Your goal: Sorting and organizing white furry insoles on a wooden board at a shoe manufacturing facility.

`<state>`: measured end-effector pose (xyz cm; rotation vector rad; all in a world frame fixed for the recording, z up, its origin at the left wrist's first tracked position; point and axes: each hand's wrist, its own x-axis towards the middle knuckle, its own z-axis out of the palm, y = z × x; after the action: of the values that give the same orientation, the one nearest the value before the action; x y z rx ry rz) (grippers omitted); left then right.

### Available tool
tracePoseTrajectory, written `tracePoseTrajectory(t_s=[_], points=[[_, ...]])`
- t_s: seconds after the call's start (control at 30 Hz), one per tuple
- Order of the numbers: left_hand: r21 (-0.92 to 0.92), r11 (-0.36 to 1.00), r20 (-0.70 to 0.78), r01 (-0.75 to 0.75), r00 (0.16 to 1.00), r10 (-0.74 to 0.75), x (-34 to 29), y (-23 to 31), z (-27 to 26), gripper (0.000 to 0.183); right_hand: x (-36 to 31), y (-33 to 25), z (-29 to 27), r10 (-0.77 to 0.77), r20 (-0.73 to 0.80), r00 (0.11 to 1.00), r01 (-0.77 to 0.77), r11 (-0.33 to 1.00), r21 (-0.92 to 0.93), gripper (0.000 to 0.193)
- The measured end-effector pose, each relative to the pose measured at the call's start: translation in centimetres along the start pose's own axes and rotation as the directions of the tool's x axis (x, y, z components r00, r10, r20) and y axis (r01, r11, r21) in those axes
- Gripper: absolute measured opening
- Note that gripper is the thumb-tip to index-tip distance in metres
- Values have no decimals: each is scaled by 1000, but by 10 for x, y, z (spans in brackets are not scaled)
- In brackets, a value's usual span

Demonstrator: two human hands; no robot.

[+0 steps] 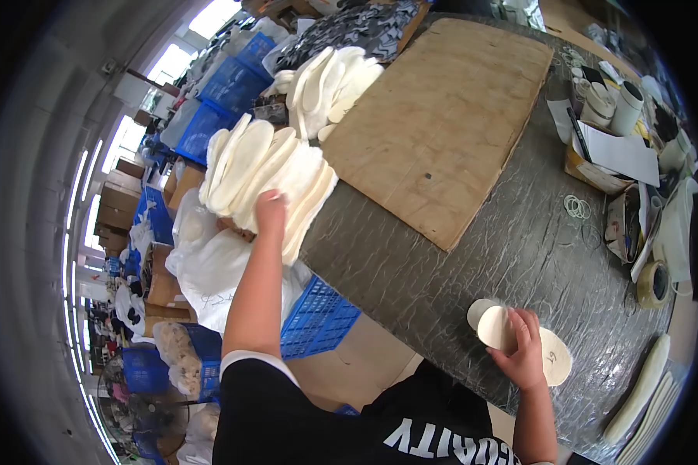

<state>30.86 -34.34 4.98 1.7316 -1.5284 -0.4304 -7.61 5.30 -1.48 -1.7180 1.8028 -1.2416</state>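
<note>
On the table point(368, 252), a cardboard sheet point(442, 116) is covering the far part. Left of it, a near insole pile point(264, 164) and a far insole pile point(326, 87) are resting. Insoles point(555, 358) are lying near right, under the right hand point(526, 358). A box point(585, 172) is standing far right, beyond a tape roll point(645, 288). A crate point(316, 318) is standing left of the table.

Left hand point(271, 211) blurred, its grip among the cream insoles point(250, 155) unclear.
</note>
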Motion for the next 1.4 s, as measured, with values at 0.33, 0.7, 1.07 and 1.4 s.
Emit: tracePoseTrajectory(t_s=[0.33,0.7,1.07,1.4], points=[[-255,967,867,0,443,229,-290,66,111,19,-16,1,3,-15,-66,998,21,995,94,82],[-176,846,942,504,336,-4,-324,93,138,26,-22,3,0,-49,-85,995,59,991,120,79],[-135,848,947,512,319,-42,-319,86,131,20,-20,8,-8,-63,-55,996,69,991,114,85],[-142,663,974,735,224,-40,-330,76,135,20,-21,13,-9,-62,-32,998,66,988,137,82]])
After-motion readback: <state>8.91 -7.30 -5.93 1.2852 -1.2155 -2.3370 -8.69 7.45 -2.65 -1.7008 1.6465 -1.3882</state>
